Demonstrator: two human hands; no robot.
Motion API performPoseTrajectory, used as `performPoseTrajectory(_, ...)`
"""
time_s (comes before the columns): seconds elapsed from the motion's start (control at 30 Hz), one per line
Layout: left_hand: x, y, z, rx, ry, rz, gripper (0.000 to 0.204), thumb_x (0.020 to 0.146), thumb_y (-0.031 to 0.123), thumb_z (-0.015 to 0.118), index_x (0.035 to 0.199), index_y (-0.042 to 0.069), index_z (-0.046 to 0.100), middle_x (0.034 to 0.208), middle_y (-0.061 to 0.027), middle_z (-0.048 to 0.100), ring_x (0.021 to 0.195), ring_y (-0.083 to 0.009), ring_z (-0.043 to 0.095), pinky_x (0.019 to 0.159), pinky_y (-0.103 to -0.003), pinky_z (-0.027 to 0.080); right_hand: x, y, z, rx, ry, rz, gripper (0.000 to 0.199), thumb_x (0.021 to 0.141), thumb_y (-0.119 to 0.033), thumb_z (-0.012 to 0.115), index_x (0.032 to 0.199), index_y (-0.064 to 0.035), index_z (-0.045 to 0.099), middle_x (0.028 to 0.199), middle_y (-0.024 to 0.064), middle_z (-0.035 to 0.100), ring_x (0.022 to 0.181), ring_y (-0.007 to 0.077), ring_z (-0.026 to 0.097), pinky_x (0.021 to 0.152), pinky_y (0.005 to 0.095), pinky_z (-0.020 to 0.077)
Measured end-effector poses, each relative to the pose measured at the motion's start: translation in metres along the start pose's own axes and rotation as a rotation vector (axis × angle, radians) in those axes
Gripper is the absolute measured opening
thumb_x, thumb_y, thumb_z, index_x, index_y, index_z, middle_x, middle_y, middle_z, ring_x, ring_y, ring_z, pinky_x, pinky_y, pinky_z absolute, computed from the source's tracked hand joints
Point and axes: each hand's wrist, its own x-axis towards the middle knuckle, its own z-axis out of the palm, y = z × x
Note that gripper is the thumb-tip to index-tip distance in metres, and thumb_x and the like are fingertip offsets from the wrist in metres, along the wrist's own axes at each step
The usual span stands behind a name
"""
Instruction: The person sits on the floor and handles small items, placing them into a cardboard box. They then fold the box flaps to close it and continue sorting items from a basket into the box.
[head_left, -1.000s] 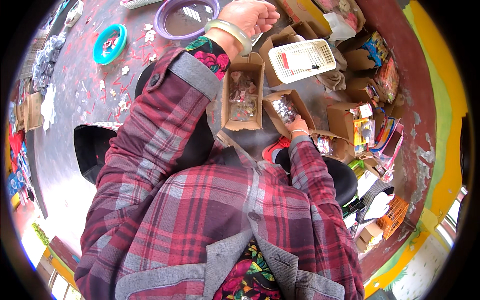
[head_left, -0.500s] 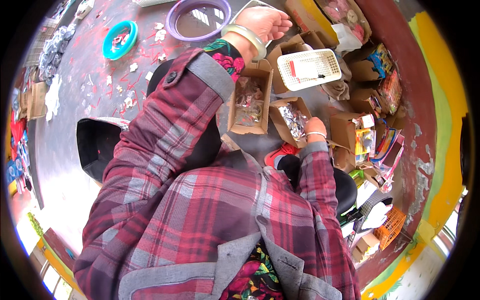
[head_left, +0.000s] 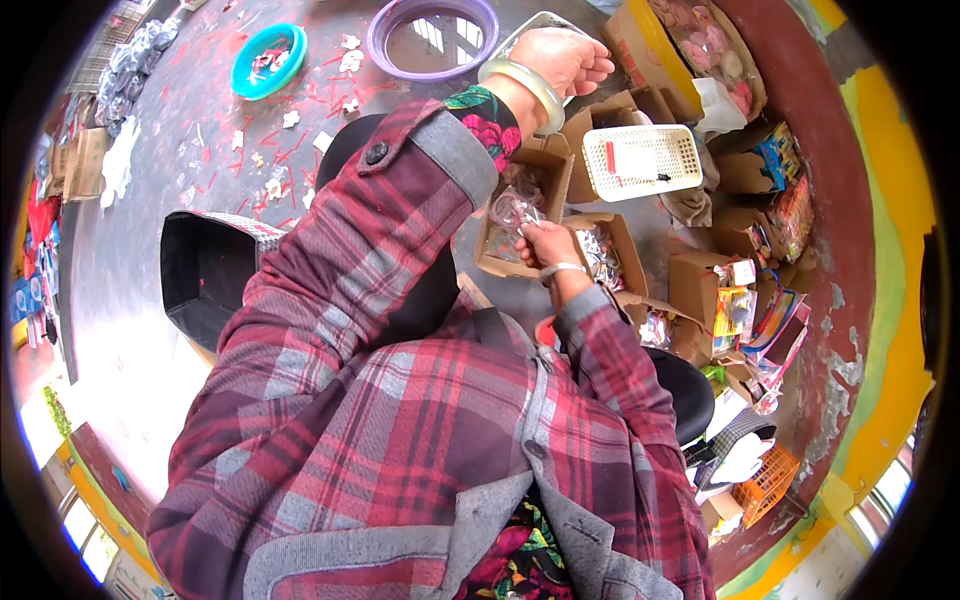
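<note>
nearest, at about 3 o'clock from the middle of the view, the right hand pinches a small clear plastic packet between thumb and fingertips, closed on its lower edge; the packet hangs just over the open cardboard box beneath it. it looks light, thin and crinkly, probably slippery where the film is smooth, so a pinch at a corner or seam seems the surest hold; squeezing the middle would likely crush whatever small bits are inside, which are too small to make out.

just to the right, at 3 o'clock of that box, a second open box holds shiny wrapped pieces.

farther, toward 1 o'clock, a single white plastic basket sits on other cartons.

farthest, at 12 o'clock, the left hand, with a pale bangle on the wrist, is loosely curled; i cannot tell whether it grips anything. beyond it lies one purple basin, and at 11 o'clock one teal bowl.

counted: one packet in hand, two open boxes close by, one basket, one basin, one bowl.
</note>
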Motion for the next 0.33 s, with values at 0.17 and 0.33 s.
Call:
performPoseTrajectory(0.17, 0.002, -0.005, -0.007, -0.025, -0.034, 0.019, 0.025, 0.085, 0.015, 0.047, 0.100, -0.003, 0.058, 0.098, -0.0149, 0.062, 0.087, -0.0191, 0.060, 0.073, -0.027, 0.046, 0.060, 0.007, 0.023, 0.291, 0.204, 0.133, 0.011, 0.086, -0.008, 0.041, 0.086, -0.0015, 0.050, 0.066, 0.0104, 0.058, 0.046, 0.0159, 0.053, 0.037, 0.0260, 0.0427)
performPoseTrajectory(0.33, -0.001, -0.002, -0.007, -0.019, -0.071, 0.010, 0.027, 0.086, 0.017, 0.048, 0.101, -0.003, 0.057, 0.099, -0.0154, 0.062, 0.091, -0.0218, 0.060, 0.078, -0.029, 0.046, 0.115, 0.028, 0.008, 0.553, 0.177, 0.310, 0.018, 0.086, -0.007, 0.038, 0.100, 0.0015, 0.047, 0.076, 0.0169, 0.061, 0.047, 0.0193, 0.055, 0.036, 0.0294, 0.0450)
